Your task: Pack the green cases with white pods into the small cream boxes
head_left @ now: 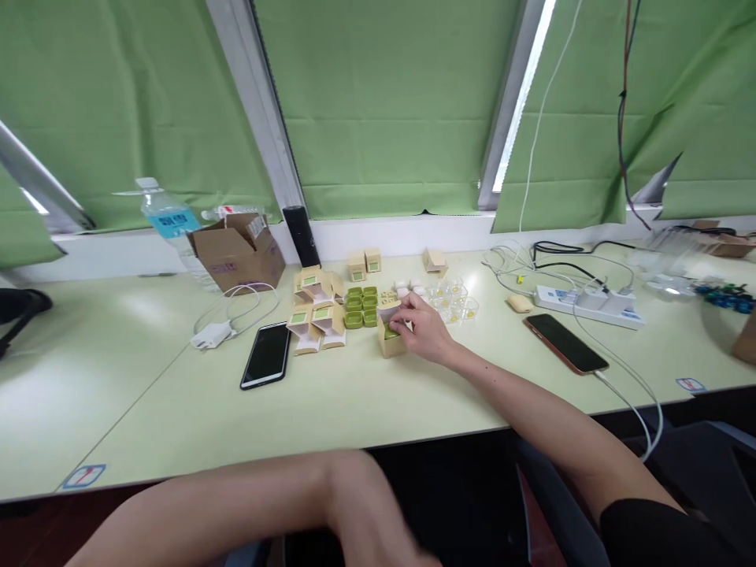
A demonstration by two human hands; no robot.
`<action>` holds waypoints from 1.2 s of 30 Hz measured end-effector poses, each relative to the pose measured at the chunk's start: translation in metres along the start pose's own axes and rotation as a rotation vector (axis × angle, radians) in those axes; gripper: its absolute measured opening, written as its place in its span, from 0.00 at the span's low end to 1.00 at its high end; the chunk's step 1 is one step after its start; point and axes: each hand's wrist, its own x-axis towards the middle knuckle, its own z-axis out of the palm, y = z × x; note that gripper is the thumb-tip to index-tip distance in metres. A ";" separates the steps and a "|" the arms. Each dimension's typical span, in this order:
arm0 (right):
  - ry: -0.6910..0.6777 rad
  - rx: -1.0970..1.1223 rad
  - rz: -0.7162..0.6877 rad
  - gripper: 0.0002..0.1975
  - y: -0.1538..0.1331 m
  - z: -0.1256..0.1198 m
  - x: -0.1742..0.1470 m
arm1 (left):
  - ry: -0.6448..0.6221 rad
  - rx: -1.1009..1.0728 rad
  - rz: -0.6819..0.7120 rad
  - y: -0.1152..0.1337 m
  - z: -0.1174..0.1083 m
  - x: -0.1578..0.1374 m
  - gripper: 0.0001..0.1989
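Observation:
My right hand (422, 331) reaches into a small open cardboard box (393, 346), its thumb and fingers pinched on a green square cup (389, 331) mostly hidden inside. Just left of the box, several more green square cups (361, 305) stand together in rows. Further left, several open boxes (319, 319) lie with their flaps out. Behind my right hand are white round pieces (415, 283) and clear plastic cups (457, 299) with yellow spots. My left hand (369, 512) hangs blurred in front of the table edge, its fingers out of sight.
Small boxes (365, 264) and another box (435, 261) stand near the wall. To the left are a phone (265, 356), a charger (211, 335), a brown carton (239, 256) and a water bottle (171, 220). A second phone (565, 343) and a power strip (591, 305) with cables lie right.

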 end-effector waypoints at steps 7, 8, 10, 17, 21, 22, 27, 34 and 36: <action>-0.025 0.054 0.051 0.08 -0.004 0.000 0.003 | 0.113 -0.137 0.093 -0.053 -0.041 0.106 0.09; -0.028 0.076 0.059 0.08 -0.005 0.000 0.003 | 0.256 -0.113 -0.038 -0.061 -0.044 0.115 0.10; -0.025 0.118 0.076 0.09 -0.007 -0.001 0.003 | 0.393 -0.136 -0.267 -0.072 -0.043 0.127 0.13; 0.006 0.184 0.119 0.09 -0.006 0.000 0.003 | 0.291 -0.642 -0.565 -0.085 -0.008 0.137 0.24; 0.008 0.206 0.116 0.08 -0.006 0.000 0.003 | 0.308 -0.762 -0.536 -0.081 0.003 0.129 0.23; 0.007 0.214 0.115 0.08 -0.006 0.000 0.003 | 0.310 -0.774 -0.528 -0.080 0.005 0.127 0.23; 0.011 0.268 0.129 0.06 -0.007 -0.001 0.002 | 0.300 -0.762 -0.499 -0.078 0.008 0.122 0.20; 0.131 0.568 0.335 0.09 -0.001 -0.002 0.003 | 0.287 -0.802 -0.519 -0.076 0.007 0.120 0.18; 0.162 0.599 0.360 0.10 0.000 -0.002 0.005 | 0.287 -0.797 -0.518 -0.075 0.008 0.120 0.18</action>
